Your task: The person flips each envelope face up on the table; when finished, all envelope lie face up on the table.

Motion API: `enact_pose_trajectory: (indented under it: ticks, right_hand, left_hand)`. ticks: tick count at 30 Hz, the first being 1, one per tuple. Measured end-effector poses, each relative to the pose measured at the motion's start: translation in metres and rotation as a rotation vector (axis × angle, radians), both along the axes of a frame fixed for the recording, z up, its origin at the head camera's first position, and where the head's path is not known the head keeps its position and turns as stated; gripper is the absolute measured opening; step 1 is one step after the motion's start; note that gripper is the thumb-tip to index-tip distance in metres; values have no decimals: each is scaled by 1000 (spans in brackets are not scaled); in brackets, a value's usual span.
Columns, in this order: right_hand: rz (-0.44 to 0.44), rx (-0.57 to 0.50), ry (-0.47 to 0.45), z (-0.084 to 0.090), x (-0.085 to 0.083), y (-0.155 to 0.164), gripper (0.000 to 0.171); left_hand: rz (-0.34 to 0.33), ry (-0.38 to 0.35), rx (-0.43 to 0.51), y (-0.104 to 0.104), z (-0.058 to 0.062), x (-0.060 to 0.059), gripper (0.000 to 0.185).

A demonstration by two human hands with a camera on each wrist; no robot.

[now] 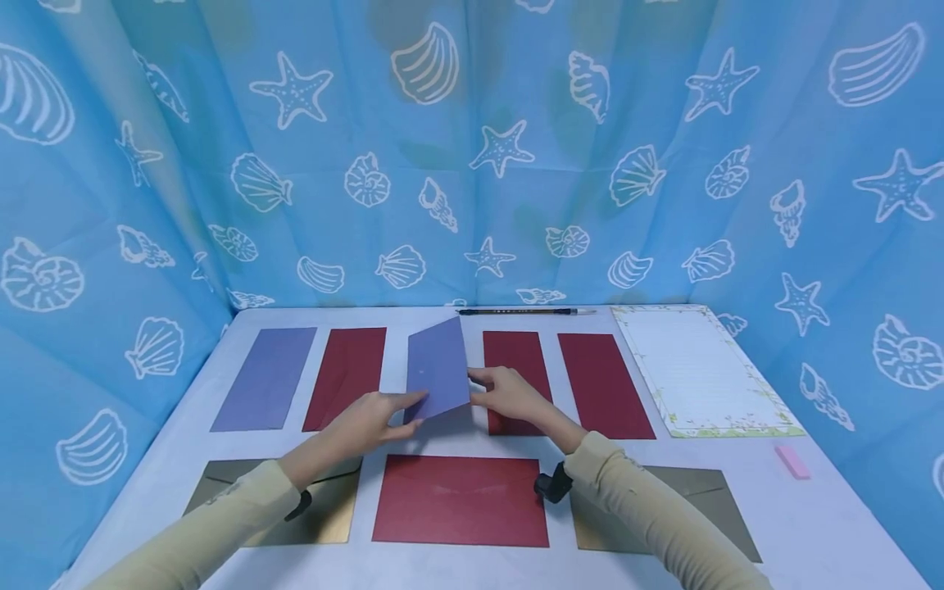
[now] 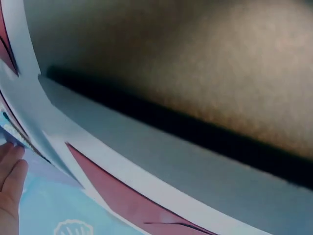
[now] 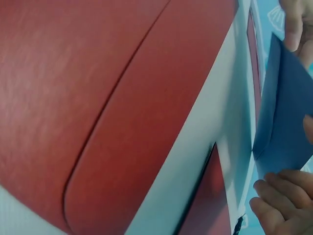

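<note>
A purple envelope (image 1: 435,365) is held up at a tilt over the middle of the table, between both hands. My left hand (image 1: 372,422) pinches its lower left edge. On the opposite side, my right hand (image 1: 509,392) grips the right edge, with thumb and fingers on either face. The right wrist view shows the same envelope (image 3: 288,112) with a fold line, the left hand (image 3: 296,29) above it and the right hand (image 3: 283,200) below. In the left wrist view only some fingers of the left hand (image 2: 11,181) show at the edge.
Another purple envelope (image 1: 264,379) and red envelopes (image 1: 345,377) (image 1: 516,352) (image 1: 605,385) lie in the back row. In front lie a red envelope (image 1: 460,501) and gold ones (image 1: 332,512) (image 1: 689,492). Behind is a brush (image 1: 524,311); right are bordered paper (image 1: 701,369) and a pink eraser-like block (image 1: 792,462).
</note>
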State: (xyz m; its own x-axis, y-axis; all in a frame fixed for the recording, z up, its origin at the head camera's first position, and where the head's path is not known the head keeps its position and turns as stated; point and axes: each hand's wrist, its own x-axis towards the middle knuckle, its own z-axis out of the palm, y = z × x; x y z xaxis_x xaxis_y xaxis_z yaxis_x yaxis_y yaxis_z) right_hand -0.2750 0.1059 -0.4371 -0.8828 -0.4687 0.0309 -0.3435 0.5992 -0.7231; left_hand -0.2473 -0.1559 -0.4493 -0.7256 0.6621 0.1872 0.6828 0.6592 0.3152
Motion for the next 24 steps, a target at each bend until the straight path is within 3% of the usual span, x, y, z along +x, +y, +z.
enact_pose_trajectory:
  ticks: [6, 15, 24]
  right_hand:
    - [25, -36, -1, 1, 3, -1, 59]
    - [94, -55, 1, 0, 5, -1, 62]
    - [131, -91, 69, 7, 5, -4, 62]
  left_hand:
    - [-25, 15, 8, 3, -4, 2, 53]
    - [42, -104, 33, 16, 5, 0, 69]
    - [30, -102, 178, 23, 12, 2, 70]
